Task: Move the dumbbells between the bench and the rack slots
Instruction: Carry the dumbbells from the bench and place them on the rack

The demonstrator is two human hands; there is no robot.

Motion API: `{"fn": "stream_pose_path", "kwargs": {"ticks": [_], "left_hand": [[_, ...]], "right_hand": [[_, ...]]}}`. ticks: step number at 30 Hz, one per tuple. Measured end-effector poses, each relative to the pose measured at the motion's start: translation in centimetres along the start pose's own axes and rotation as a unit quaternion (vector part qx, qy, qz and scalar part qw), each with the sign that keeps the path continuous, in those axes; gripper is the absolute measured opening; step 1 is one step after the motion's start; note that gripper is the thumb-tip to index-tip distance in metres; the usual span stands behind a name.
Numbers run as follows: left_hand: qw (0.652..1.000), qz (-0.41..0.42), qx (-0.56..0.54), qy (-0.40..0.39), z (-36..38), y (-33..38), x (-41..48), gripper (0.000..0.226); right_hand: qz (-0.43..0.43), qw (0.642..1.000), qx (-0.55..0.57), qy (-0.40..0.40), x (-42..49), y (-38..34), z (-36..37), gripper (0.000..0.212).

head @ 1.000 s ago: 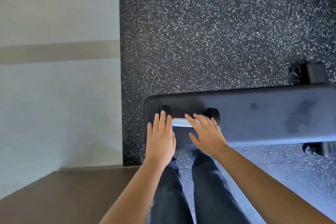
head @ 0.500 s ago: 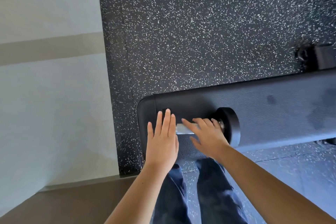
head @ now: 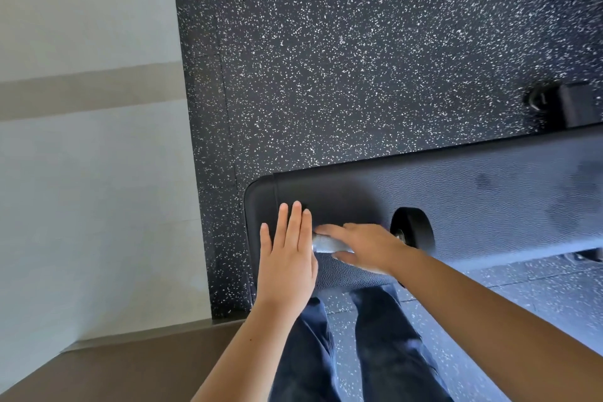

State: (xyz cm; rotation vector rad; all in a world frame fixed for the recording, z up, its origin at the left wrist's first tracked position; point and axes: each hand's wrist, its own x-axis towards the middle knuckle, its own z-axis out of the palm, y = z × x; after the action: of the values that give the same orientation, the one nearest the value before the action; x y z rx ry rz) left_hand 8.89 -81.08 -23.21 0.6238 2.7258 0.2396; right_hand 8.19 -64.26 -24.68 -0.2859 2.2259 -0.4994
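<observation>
A dumbbell [head: 411, 228] with black round heads and a silver handle lies across the near left end of the dark padded bench [head: 489, 192]. Its right head stands clear of my hands. My right hand [head: 365, 246] lies over the handle, fingers curled across the top and thumb beneath it. Flat, with its fingers straight and together, my left hand [head: 287, 258] rests above the dumbbell's left end and hides that head. No rack is in view.
Black speckled rubber floor [head: 359, 59] surrounds the bench. A pale wall [head: 88, 173] runs along the left. A black bench foot with a wheel [head: 561, 104] sits beyond the bench at right. My legs in dark trousers [head: 385, 352] stand against the bench's near edge.
My right hand has turned from spread fingers to a wrap across the handle. The dumbbell's right head has come into sight beside it. My left hand stays flat.
</observation>
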Motion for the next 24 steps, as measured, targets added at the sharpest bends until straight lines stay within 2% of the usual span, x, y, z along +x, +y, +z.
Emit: {"fn": "stream_pose_path", "kwargs": {"ticks": [4,9,18,24], "left_hand": [[0.999,0.034,-0.001,0.012,-1.9,0.2,-0.2,0.070],[0.996,0.073,-0.021,0.047,-6.0,1.1,-0.6,0.049],[0.983,0.147,-0.053,0.096,-15.1,4.4,-2.1,0.050],[0.968,0.234,-0.061,0.073,-20.7,7.4,-4.0,0.050]], "right_hand": [[0.002,1.000,0.030,0.001,-2.6,-1.2,-1.1,0.053],[0.029,0.996,0.082,0.005,-6.0,-2.5,-3.8,0.051],[0.088,0.985,0.139,0.051,-15.0,-6.3,-9.5,0.050],[0.146,0.961,0.225,0.068,-22.2,-8.6,-11.3,0.048]]}}
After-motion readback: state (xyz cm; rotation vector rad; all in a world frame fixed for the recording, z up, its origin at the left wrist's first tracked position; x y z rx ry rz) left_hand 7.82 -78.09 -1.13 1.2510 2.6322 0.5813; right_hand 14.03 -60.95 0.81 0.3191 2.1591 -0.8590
